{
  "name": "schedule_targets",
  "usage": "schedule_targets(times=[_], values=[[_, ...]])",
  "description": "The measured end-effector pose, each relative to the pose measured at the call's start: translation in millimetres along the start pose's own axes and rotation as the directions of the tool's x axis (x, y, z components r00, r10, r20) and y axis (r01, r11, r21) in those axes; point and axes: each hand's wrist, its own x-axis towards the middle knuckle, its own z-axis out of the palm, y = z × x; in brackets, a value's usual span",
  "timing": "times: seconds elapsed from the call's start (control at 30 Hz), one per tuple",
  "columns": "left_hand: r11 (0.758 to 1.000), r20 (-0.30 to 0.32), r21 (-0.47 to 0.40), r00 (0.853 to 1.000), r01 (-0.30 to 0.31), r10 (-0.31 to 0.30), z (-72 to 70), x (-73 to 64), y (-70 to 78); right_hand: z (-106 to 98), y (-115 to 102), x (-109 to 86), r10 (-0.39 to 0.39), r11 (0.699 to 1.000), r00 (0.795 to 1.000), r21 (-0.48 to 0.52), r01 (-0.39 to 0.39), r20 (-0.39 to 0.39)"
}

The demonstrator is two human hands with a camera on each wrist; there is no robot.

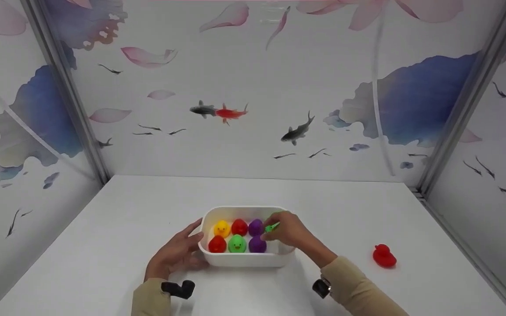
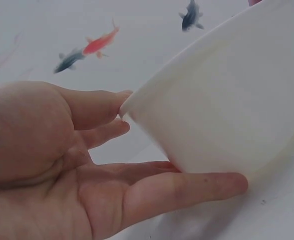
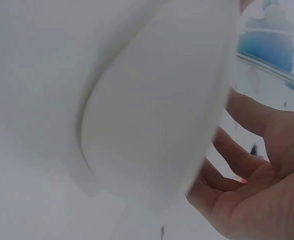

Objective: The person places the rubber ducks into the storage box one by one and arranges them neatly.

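Observation:
A white plastic tub (image 1: 248, 260) stands on the table with several small rubber ducks inside: a yellow duck (image 1: 222, 229), red ducks (image 1: 239, 227), a green duck (image 1: 237, 244) and purple ducks (image 1: 257, 244). At the tub's left end is my left hand (image 1: 176, 251). Its fairly straight fingers (image 2: 187, 192) lie against the outer wall, and the thumb touches the rim. Over the right end of the tub, my right hand (image 1: 286, 228) pinches another green duck (image 1: 272, 227), partly hidden by the fingers. The right wrist view shows this hand beyond the tub wall (image 3: 152, 110).
To the right of the tub, a lone red duck (image 1: 384, 256) sits on the white table (image 1: 345, 206). Printed panels (image 1: 253, 153) with fish and petals surround the table at the back and both sides, joined by metal posts (image 1: 464, 101).

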Motion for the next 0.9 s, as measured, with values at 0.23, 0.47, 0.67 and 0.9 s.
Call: schedule_targets(times=[0.23,0.47,0.67,0.9], values=[[1.000,-0.001,-0.014,1.000,0.022,-0.022,1.3,0.4,1.6,-57,6,-32.0,-0.013,1.000,0.998,0.012,0.014,-0.068],[1.000,0.011,-0.013,1.000,0.017,-0.017,3.6,0.7,0.9,-107,49,-69.2,-0.018,0.999,0.988,-0.048,0.011,-0.151],[1.000,0.012,-0.021,1.000,0.023,-0.023,2.1,2.1,0.1,-144,97,-86.7,0.031,0.998,0.991,-0.059,-0.039,-0.129],[1.000,0.003,-0.018,1.000,0.023,-0.023,0.5,2.6,0.4,-168,151,-91.2,0.058,0.998,0.990,-0.029,-0.062,-0.127]])
